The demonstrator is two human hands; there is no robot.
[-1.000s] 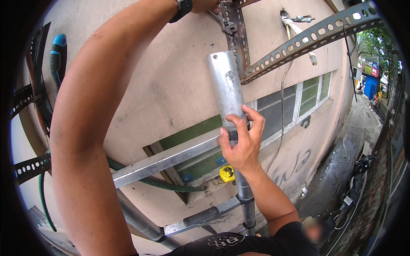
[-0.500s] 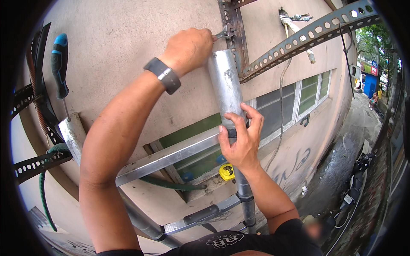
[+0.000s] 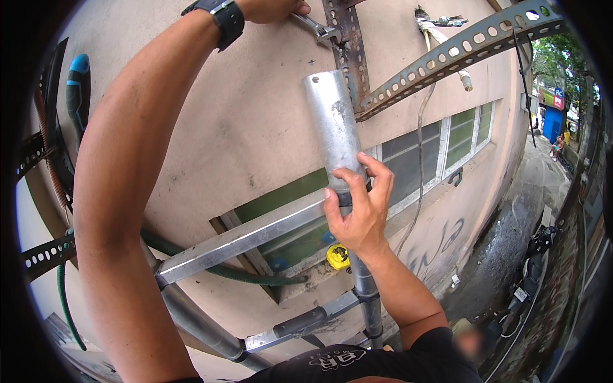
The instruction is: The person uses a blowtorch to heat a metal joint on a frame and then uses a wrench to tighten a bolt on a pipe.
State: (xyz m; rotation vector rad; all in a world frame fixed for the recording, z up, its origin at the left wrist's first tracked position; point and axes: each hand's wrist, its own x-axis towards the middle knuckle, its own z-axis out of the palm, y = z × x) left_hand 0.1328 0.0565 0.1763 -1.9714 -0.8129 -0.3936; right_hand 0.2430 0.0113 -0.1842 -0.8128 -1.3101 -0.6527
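Observation:
My left hand (image 3: 271, 9), partly cut off by the top edge, is closed round the handle of an adjustable wrench (image 3: 311, 25). The wrench's jaws are at a bolt on the rusty upright angle bar (image 3: 353, 71) fixed to the wall; whether they grip it is too small to tell. Below, my right hand (image 3: 363, 214) holds the lower part of a grey metal tube (image 3: 333, 121), thumb and fingers curved about it. The tube's top end is open, with a small hole near the rim.
A slotted metal arm (image 3: 463, 48) runs from the angle bar to the upper right. Metal ladder rungs (image 3: 249, 233) cross below. A yellow tape measure (image 3: 338, 256) sits by the window sill. A blue-black screwdriver (image 3: 78, 92) stands at left. Far below lies a wet alley (image 3: 488, 242).
My left hand and the wrench handle have swung up and to the left, while the jaws stay near the angle bar. My right hand has hardly moved on the tube.

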